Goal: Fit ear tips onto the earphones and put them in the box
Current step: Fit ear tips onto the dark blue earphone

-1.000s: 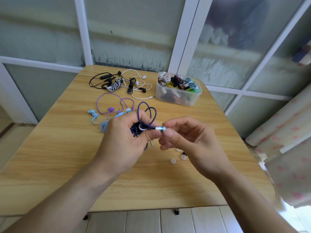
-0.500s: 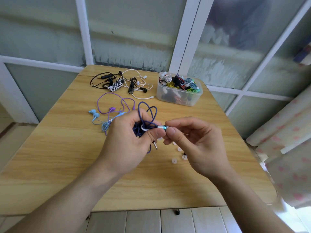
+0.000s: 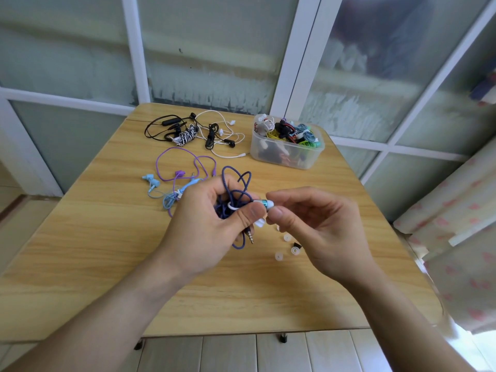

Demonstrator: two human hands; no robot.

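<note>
Over the tabletop (image 3: 80,264), the left hand (image 3: 204,224) is gripping the bundled navy earphone cable (image 3: 236,189) while the right hand (image 3: 316,226) is pinching a white ear tip (image 3: 269,204), now seated on the teal earbud (image 3: 261,203) since a second ago, so boxing in the plastic box (image 3: 287,154) seems next.
</note>
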